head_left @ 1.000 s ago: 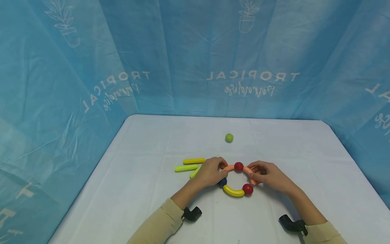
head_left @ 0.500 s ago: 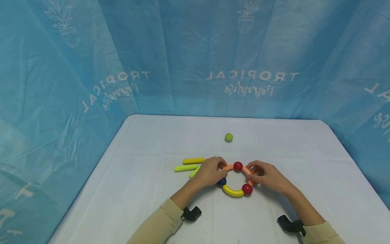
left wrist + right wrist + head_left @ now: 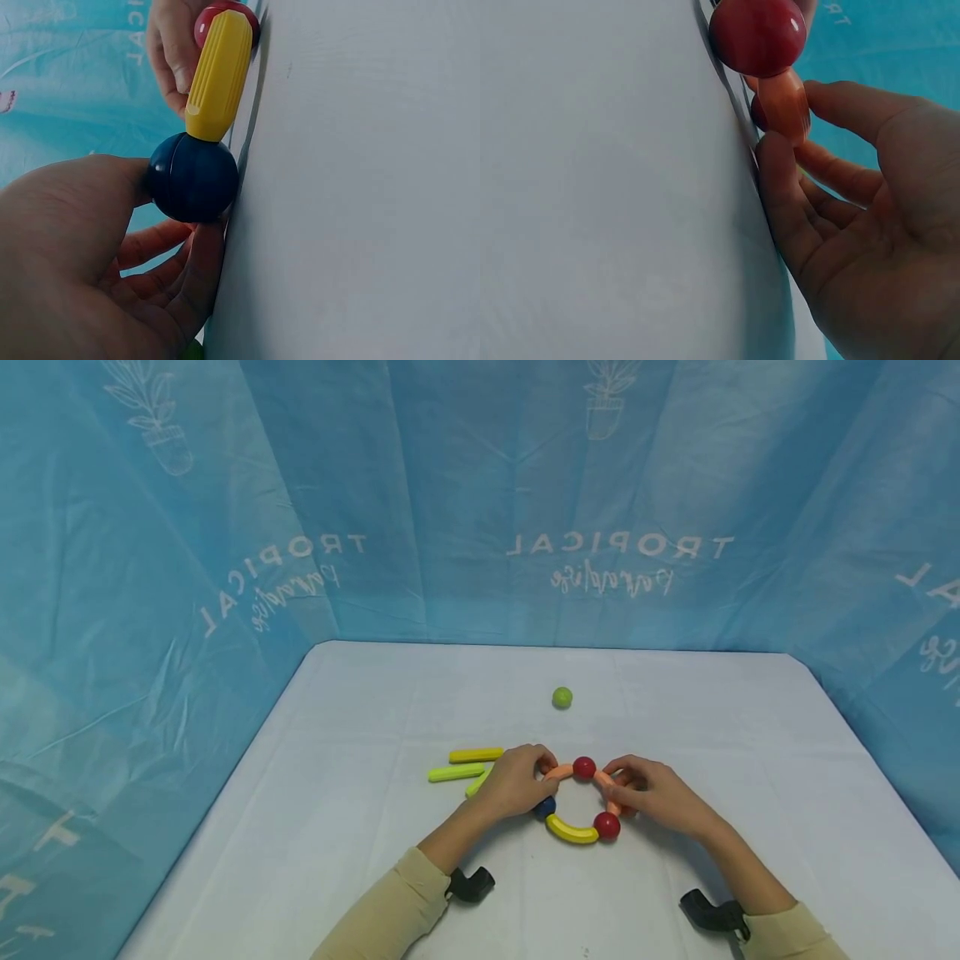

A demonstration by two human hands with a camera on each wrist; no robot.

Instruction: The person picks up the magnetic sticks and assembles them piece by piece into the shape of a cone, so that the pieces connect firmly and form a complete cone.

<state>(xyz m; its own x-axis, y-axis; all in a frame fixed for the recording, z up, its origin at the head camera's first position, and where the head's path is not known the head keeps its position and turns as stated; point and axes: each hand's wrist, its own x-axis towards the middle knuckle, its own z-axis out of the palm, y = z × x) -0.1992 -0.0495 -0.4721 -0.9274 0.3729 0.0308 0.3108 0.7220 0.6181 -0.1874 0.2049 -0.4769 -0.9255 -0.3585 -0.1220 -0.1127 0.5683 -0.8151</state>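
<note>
Blue sheeting point(image 3: 465, 468) printed with mirrored white lettering, "TROPICAL Paradise", and potted plants surrounds the back and sides of a white-covered table point(image 3: 360, 702). Two bare hands reach in from beige sleeves point(image 3: 393, 910), a black fitting point(image 3: 472, 886) at each wrist. The left hand point(image 3: 517, 782) curls its thumb and fingers together on the left orange curved piece point(image 3: 558, 772), partly hidden by the fingers. The right hand point(image 3: 660, 789) pinches the right orange curved piece point(image 3: 603, 779) between thumb and fingers.

These pieces form the far half of a ring low over the table's middle, with a red ball point(image 3: 584, 767) between them. A yellow curved piece point(image 3: 572, 831) forms the near side, between a blue ball point(image 3: 544, 808) on the left and a second red ball point(image 3: 607, 826) on the right. Beside the left hand lie a yellow stick point(image 3: 476, 755) and two lime sticks point(image 3: 456, 772), one partly covered. A small green ball point(image 3: 562, 697) sits farther back.
</note>
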